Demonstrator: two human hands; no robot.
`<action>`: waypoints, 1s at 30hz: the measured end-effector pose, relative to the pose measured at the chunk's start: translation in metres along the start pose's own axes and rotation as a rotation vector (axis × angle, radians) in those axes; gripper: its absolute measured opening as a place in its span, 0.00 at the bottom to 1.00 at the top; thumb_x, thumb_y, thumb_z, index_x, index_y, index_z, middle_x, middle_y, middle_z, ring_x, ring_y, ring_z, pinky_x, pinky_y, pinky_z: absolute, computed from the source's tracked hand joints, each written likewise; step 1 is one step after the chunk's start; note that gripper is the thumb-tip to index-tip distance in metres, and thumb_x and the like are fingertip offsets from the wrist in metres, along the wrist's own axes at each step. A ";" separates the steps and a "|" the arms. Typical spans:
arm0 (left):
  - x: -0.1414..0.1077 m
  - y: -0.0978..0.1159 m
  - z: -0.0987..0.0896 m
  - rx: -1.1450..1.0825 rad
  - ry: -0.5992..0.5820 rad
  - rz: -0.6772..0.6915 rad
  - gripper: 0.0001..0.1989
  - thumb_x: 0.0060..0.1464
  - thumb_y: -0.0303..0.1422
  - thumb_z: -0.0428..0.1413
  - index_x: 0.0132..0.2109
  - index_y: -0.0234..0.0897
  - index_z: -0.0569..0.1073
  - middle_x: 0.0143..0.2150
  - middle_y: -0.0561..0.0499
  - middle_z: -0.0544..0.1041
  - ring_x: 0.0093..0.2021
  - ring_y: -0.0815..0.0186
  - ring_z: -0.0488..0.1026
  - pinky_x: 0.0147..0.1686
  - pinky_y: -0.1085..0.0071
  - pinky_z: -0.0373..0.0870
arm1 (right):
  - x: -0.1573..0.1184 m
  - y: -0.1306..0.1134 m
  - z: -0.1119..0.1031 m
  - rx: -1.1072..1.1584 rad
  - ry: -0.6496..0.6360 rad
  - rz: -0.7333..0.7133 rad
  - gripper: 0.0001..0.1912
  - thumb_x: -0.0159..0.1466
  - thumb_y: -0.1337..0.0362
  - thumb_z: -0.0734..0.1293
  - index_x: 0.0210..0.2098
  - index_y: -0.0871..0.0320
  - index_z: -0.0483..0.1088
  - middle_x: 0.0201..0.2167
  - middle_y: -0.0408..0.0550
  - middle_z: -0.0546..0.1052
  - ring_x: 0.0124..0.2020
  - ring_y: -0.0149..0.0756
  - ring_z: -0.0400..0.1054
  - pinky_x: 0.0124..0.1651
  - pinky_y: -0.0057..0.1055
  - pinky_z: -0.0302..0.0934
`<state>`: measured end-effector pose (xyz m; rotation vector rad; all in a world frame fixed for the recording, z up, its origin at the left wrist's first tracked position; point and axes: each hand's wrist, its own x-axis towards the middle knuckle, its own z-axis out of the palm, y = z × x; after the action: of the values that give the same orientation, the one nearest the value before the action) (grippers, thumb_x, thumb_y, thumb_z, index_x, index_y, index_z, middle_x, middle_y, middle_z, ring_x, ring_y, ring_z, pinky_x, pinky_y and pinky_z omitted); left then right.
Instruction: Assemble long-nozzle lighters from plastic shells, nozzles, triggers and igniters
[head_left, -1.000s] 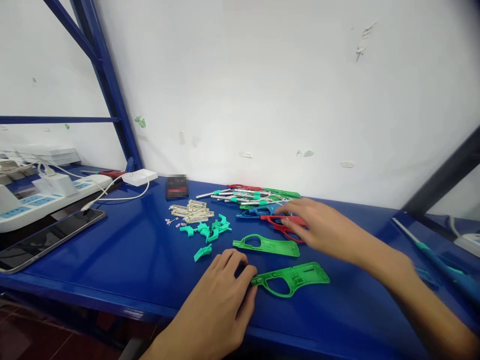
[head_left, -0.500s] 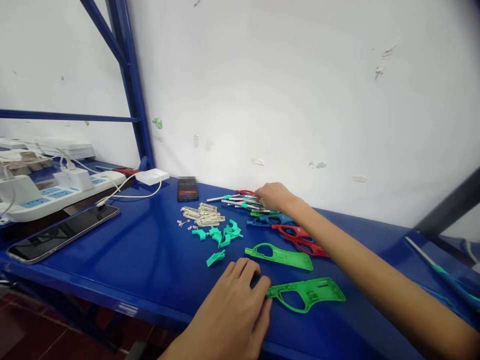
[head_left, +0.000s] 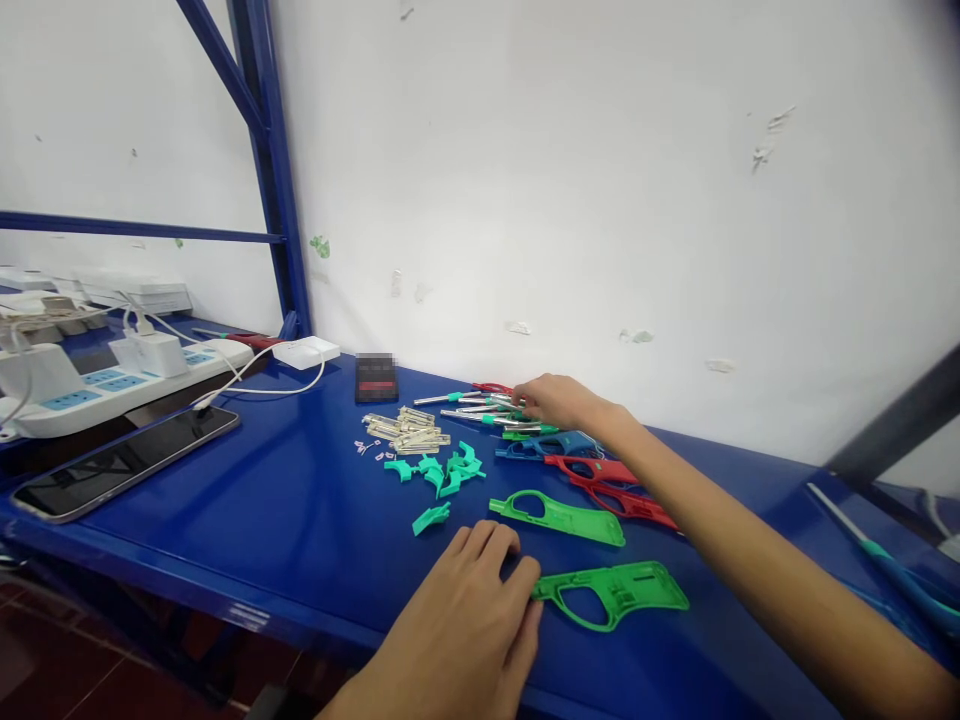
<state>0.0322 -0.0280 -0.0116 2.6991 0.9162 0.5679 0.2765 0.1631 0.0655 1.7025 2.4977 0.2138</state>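
My left hand (head_left: 472, 600) is closed at the front of the table, thumb and fingers on the narrow end of a green lighter casing half (head_left: 649, 588), its ribbed inside facing up. A second green casing half (head_left: 581, 518) lies just behind it. My right hand (head_left: 562, 400) reaches to the back, with bent fingers over a heap of metal lighter tubes (head_left: 480, 400) with teal collars; its fingertips are partly hidden, and I cannot make out what they grip. Blue casing parts (head_left: 536, 447) and red casing parts (head_left: 596, 470) lie under and beside my right forearm.
Teal triggers (head_left: 450, 470), pale see-through lighter parts (head_left: 409, 430) and tiny pieces (head_left: 379, 455) lie mid-table. A phone (head_left: 127, 465), a power strip (head_left: 150, 380) and cables are at left. A blue lighter (head_left: 885, 555) lies at right; the wall stands behind.
My right hand has shifted very slightly right at the heap, its forearm too. My left hand keeps its hold on the green casing half.
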 end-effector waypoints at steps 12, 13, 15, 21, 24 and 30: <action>-0.001 0.002 -0.002 -0.014 0.027 0.003 0.12 0.71 0.28 0.47 0.52 0.35 0.75 0.55 0.40 0.73 0.56 0.49 0.72 0.58 0.46 0.76 | -0.043 0.047 -0.033 0.285 0.482 0.191 0.19 0.73 0.55 0.70 0.59 0.57 0.73 0.57 0.53 0.78 0.51 0.42 0.77 0.53 0.47 0.75; -0.001 0.002 -0.002 -0.014 0.026 0.006 0.12 0.71 0.28 0.47 0.52 0.35 0.75 0.55 0.40 0.73 0.56 0.49 0.72 0.58 0.46 0.76 | -0.049 0.048 -0.037 0.321 0.526 0.216 0.19 0.73 0.55 0.70 0.59 0.57 0.74 0.57 0.52 0.78 0.51 0.42 0.77 0.53 0.46 0.75; 0.000 0.000 -0.002 -0.008 0.023 0.009 0.11 0.71 0.28 0.47 0.51 0.35 0.75 0.55 0.40 0.73 0.56 0.48 0.72 0.58 0.46 0.76 | -0.062 0.049 -0.046 0.403 0.621 0.262 0.18 0.73 0.55 0.70 0.58 0.57 0.74 0.55 0.52 0.79 0.49 0.41 0.77 0.52 0.45 0.75; 0.000 0.001 -0.003 -0.004 0.018 0.001 0.11 0.71 0.27 0.47 0.49 0.35 0.74 0.54 0.40 0.73 0.54 0.48 0.72 0.56 0.46 0.77 | -0.128 0.036 -0.064 0.722 0.959 0.356 0.18 0.68 0.57 0.75 0.53 0.58 0.77 0.43 0.48 0.82 0.44 0.40 0.79 0.53 0.47 0.75; 0.000 0.002 -0.003 -0.012 0.033 -0.002 0.11 0.71 0.27 0.47 0.50 0.35 0.74 0.54 0.40 0.74 0.54 0.48 0.73 0.56 0.45 0.76 | -0.172 0.025 -0.057 0.943 1.108 0.428 0.22 0.61 0.52 0.80 0.51 0.53 0.79 0.40 0.49 0.84 0.44 0.43 0.80 0.53 0.46 0.75; 0.004 0.004 -0.009 -0.285 0.154 0.013 0.13 0.71 0.27 0.47 0.52 0.42 0.75 0.52 0.46 0.78 0.55 0.54 0.75 0.59 0.51 0.73 | -0.237 0.003 -0.026 1.320 1.164 0.565 0.24 0.51 0.49 0.84 0.44 0.49 0.82 0.41 0.48 0.84 0.44 0.41 0.80 0.48 0.35 0.76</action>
<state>0.0332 -0.0279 -0.0016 2.4345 0.7861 0.8489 0.3610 -0.0582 0.0942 3.6397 2.9034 -0.8928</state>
